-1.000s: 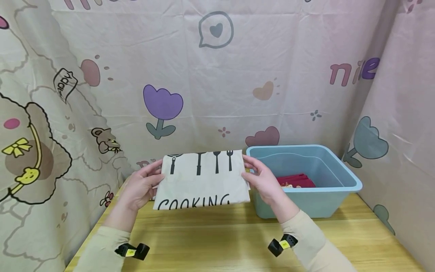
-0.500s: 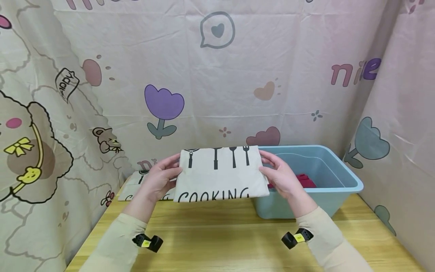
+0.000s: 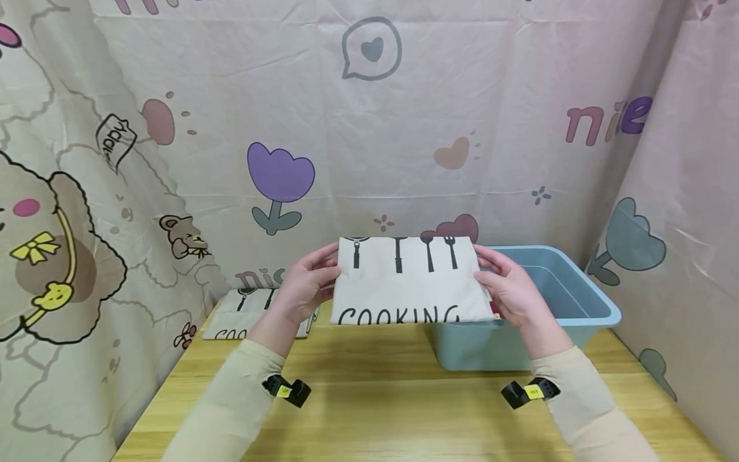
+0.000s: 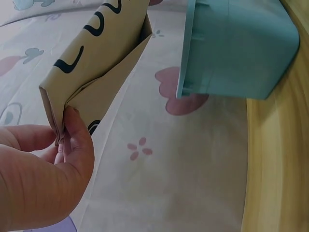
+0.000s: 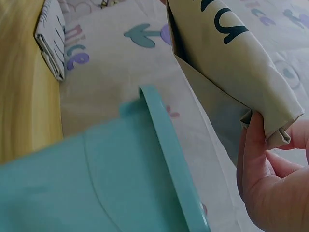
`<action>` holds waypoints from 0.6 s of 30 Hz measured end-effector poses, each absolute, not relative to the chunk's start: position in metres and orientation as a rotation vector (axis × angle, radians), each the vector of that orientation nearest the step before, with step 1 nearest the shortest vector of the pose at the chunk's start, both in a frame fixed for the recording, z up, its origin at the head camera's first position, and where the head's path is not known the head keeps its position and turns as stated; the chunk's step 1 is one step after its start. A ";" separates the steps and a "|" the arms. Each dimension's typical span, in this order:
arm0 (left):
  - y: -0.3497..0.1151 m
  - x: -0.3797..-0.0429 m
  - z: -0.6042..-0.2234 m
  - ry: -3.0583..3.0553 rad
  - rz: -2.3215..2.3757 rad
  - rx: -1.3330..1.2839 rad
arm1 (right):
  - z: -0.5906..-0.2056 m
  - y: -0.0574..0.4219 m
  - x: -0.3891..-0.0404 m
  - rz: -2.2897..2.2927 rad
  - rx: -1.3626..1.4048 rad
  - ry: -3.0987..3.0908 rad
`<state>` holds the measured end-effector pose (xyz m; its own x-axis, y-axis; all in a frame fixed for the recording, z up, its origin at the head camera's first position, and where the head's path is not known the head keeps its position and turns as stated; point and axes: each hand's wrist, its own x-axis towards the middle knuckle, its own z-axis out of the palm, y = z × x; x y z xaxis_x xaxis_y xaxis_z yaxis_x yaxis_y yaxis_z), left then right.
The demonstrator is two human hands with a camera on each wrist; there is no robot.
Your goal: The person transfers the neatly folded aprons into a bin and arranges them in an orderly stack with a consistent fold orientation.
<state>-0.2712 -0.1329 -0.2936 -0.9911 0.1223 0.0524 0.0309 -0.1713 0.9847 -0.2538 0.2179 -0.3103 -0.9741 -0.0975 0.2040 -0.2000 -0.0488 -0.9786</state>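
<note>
Left hand [image 3: 303, 283] and right hand [image 3: 510, 289] each pinched a side edge of a folded white cloth [image 3: 410, 279], printed with black utensils and "COOKING". It was suspended between them, above the table [image 3: 375, 410]. A light-blue plastic bin [image 3: 473, 351] stood behind and below the right hand. A second, similarly printed folded cloth [image 3: 228, 317] lay left of the left hand, on the table.

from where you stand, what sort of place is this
Probably a makeshift tabletop workspace: a wood-grain table, cartoon-print fabric hanging behind it and on both sides, and a blue bin on top.
</note>
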 end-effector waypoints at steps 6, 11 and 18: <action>-0.113 -0.276 -0.291 1.943 2.387 0.163 | -0.305 0.235 -0.255 2.185 0.320 -2.104; -0.095 -0.281 -0.290 1.915 2.411 0.137 | -0.300 0.251 -0.256 2.149 0.270 -2.152; -0.066 -0.289 -0.289 1.851 2.440 0.126 | -0.298 0.276 -0.257 2.141 0.235 -2.160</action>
